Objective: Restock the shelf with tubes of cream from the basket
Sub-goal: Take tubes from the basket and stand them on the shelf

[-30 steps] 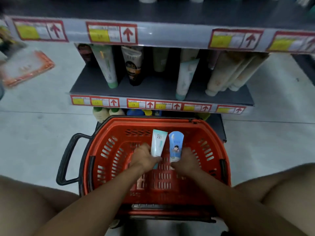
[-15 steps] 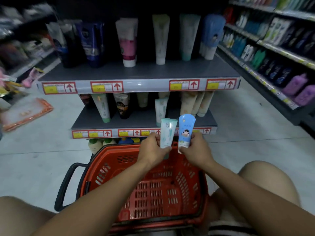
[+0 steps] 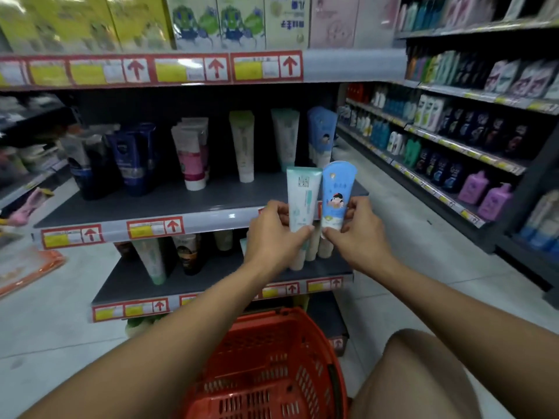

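Note:
My left hand (image 3: 272,234) grips a pale green-white tube (image 3: 302,198) by its lower end and holds it upright. Beside it, my right hand (image 3: 360,231) holds a blue tube with a cartoon figure (image 3: 337,195), also upright. Both tubes are raised in front of the right end of the grey middle shelf (image 3: 169,204), where matching pale green tubes (image 3: 284,137) and blue tubes (image 3: 322,131) stand at the back. The red basket (image 3: 272,367) sits low between my knees, and no tubes show in its visible part.
Dark blue, pink-white and cream tubes stand further left on the middle shelf. A lower shelf (image 3: 217,270) holds more tubes. Boxes fill the top shelf (image 3: 211,22). An aisle rack of bottles (image 3: 453,140) runs along the right. An orange pack (image 3: 27,267) lies on the floor at left.
Both hands lifted the two tubes out of the basket and up to the level of the middle shelf. My view tilted up from the basket toward the upper shelves.

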### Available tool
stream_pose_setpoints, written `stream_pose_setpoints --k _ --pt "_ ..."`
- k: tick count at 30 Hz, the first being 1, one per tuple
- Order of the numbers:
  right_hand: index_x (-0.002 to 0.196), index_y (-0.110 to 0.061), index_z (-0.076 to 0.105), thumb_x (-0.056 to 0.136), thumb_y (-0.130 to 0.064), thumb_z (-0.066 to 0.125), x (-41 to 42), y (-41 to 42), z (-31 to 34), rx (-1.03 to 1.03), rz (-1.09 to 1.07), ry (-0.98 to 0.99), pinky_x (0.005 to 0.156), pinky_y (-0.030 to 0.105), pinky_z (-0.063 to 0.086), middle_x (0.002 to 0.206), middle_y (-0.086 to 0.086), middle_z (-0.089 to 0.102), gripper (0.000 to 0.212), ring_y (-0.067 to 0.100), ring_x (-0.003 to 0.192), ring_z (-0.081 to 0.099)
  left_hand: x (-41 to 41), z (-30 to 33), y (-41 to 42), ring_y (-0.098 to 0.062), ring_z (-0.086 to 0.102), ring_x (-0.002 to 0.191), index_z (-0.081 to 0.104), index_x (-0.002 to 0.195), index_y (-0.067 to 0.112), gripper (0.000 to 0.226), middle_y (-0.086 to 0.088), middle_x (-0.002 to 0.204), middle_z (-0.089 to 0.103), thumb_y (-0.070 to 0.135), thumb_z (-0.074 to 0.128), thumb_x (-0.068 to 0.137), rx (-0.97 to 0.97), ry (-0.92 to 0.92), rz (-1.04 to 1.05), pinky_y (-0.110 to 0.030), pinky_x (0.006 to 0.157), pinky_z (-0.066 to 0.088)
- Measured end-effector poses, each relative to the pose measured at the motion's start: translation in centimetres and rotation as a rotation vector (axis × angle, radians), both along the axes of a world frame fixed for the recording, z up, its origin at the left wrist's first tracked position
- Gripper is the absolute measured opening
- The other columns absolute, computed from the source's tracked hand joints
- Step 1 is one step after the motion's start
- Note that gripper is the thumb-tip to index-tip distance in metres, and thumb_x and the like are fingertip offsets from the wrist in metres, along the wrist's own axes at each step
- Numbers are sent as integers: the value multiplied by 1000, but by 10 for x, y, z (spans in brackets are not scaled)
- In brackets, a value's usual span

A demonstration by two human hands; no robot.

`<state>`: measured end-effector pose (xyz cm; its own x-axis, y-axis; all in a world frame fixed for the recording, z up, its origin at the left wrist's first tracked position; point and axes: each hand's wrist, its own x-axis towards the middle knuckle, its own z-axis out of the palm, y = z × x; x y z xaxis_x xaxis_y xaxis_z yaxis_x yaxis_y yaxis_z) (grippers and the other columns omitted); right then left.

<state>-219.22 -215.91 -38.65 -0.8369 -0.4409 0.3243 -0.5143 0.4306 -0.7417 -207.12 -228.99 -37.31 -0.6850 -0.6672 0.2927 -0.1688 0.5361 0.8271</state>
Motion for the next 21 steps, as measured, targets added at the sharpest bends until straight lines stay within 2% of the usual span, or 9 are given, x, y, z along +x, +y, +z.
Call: stream_pose_setpoints --k 5,10,15,19,21 --pt "114 -29 42 78 -30 80 -24 -10 34 -59 -18 65 75 39 58 94 -16 64 52 10 85 69 -25 36 -10 0 66 85 61 109 24 42 14 94 69 38 87 79 -82 67 41 -21 70 56" --pt "115 -29 42 75 -33 79 -53 -28 48 -50 -51 93 76 42 59 100 -10 68 55 14 87 69 -52 47 -31 -5 69 88 62 112 24 44 12 97 71 40 86 79 -104 71 109 -31 78 60" --pt "113 -31 39 76 -31 82 -78 -46 42 -12 -69 94 73 39 58 106 -5 69 57 16 87 69 -76 43 -52 -8 69 93 62 115 21 45 9 103 71 37 86 81 -75 59 154 -26 78 57" --pt "118 -28 42 77 -32 81 -95 -55 32 -4 -68 89 74 43 59 108 -5 69 57 17 86 69 -93 36 -63 -10 68 93 61 115 20 45 11 98 67 36 86 81 -46 37 158 -18 69 48" --pt "122 -27 42 77 -33 81 -100 -57 28 -8 -67 91 74 43 60 108 -6 68 60 16 87 69 -99 33 -65 -11 69 94 60 117 21 46 10 99 68 37 85 81 -63 23 163 -20 70 49"
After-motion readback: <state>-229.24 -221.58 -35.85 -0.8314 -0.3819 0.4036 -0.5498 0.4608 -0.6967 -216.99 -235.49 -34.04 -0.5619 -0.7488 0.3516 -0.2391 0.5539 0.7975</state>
